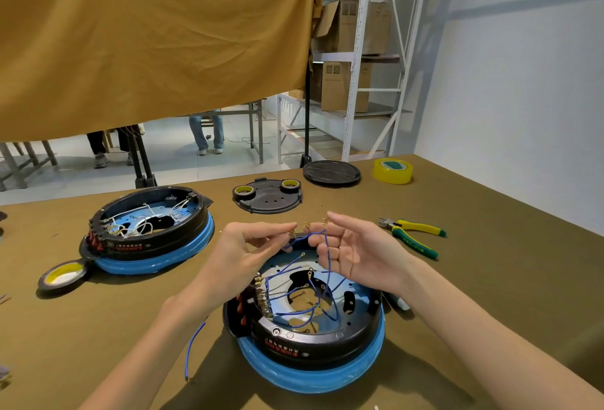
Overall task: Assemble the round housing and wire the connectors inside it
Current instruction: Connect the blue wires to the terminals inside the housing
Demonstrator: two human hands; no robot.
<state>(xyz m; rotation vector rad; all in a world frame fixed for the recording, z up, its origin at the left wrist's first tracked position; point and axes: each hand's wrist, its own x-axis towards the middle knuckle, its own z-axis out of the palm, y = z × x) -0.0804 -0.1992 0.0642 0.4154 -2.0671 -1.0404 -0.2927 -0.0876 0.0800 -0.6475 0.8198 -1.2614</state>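
Head view looks down on an olive worktop [441, 200]. At lower centre sits the round housing [304, 321], black on a blue ring, with blue wires [294, 282] looping inside it. Above it both hands meet: the left hand [242, 252] pinches a brass connector [293, 232] between fingertips, and the right hand [353, 246] holds two wire ends between fingers and thumb, their brass terminals [315, 224] sticking up; how tight that grip is I cannot quite tell. Both hands cover the housing's far rim.

A loose blue wire offcut [192, 351] lies lower left of the housing. At centre left stands a second housing [147, 230] with white wires, a tape roll [63, 275] just beside it. Behind the hands lies a black base plate [268, 197] carrying two small tape rolls, then a round black lid [331, 173] and a clear tape roll [392, 170] at upper right. Yellow-green cutters [411, 236] lie at right. A mustard cloth [147, 34] hangs across the upper left.
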